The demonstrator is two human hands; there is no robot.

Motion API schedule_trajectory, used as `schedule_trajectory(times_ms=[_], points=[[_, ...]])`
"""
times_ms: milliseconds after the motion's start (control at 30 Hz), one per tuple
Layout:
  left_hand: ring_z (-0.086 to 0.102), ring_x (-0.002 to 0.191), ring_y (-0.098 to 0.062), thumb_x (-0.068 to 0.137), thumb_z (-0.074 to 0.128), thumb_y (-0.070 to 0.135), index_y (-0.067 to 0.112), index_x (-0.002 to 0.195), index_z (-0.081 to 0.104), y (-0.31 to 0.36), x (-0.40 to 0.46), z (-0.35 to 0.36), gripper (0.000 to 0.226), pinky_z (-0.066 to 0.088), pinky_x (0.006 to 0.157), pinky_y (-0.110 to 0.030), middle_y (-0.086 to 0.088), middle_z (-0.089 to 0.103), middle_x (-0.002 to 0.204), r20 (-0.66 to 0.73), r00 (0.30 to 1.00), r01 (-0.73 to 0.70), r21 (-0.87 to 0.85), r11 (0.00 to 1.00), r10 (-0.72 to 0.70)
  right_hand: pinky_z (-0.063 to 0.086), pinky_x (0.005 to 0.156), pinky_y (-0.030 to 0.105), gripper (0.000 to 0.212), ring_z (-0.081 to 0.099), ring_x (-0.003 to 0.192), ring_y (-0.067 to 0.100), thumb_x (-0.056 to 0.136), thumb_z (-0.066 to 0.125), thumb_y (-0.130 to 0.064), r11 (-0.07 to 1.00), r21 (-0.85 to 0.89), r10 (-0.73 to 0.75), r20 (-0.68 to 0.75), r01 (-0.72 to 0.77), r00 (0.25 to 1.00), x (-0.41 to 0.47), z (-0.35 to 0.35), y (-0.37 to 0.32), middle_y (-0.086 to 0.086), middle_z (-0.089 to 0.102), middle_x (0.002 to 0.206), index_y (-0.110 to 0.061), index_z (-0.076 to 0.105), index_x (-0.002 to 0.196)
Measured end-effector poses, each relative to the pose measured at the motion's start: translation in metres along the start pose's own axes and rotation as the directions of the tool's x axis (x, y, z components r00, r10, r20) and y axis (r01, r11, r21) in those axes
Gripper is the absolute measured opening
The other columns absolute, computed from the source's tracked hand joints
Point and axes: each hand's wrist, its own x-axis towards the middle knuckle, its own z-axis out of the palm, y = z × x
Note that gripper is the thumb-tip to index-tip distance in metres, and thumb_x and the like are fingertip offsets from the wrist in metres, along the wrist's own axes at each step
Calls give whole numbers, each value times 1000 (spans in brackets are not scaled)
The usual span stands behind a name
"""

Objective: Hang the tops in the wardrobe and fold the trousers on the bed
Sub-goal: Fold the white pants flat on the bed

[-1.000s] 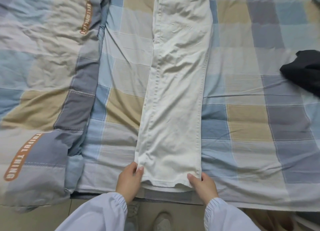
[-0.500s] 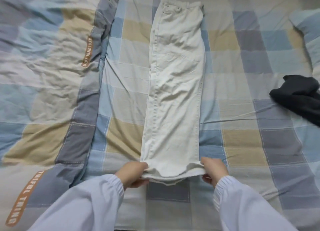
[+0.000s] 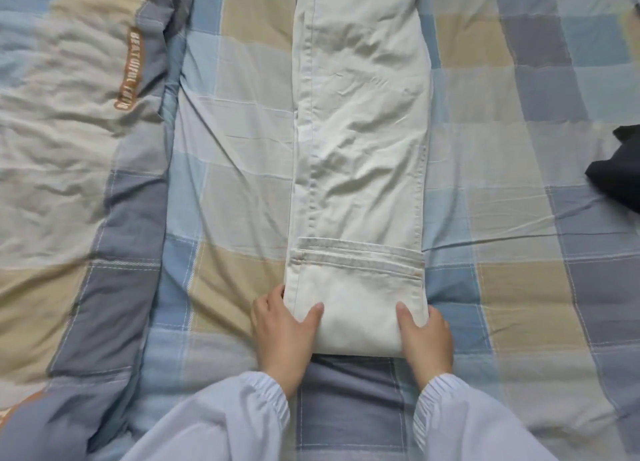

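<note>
White trousers (image 3: 360, 121) lie lengthwise down the middle of the bed, legs stacked together. The hem end is turned over onto the legs, forming a short flap (image 3: 356, 301) with the stitched hem facing up. My left hand (image 3: 284, 329) grips the flap's left corner, thumb on top and fingers beneath. My right hand (image 3: 424, 332) grips the right corner the same way. The waist end runs out of view at the top.
The checked bedsheet (image 3: 519, 287) covers the bed in blue, beige and grey squares. A rumpled duvet (image 3: 69, 149) with orange lettering lies along the left. A dark garment (image 3: 620, 170) sits at the right edge.
Both hands lifted the hem at the bed's near edge and carried it forward, folding it over onto the legs. The view moved closer over the bed.
</note>
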Motion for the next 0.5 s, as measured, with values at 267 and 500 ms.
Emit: schedule_trajectory(times_ms=[267, 500], points=[[56, 110, -32, 89, 59, 37, 16, 141, 26, 5, 10, -2, 65, 41, 82, -34, -12, 60, 120, 113, 994, 4, 21, 1000, -6, 38, 79, 27, 33, 55, 100, 26, 88, 59, -20, 991, -70, -100, 205, 116, 974, -2, -14, -3, -1, 54, 99, -13, 44, 117], [57, 104, -26, 96, 40, 12, 50, 140, 26, -24, -42, -10, 59, 42, 83, -30, -5, 57, 120, 201, 962, -223, 195, 955, 184, 40, 81, 29, 16, 57, 103, 29, 89, 58, -18, 994, -99, 71, 269, -45, 961, -32, -36, 25, 12, 62, 107, -12, 53, 103]])
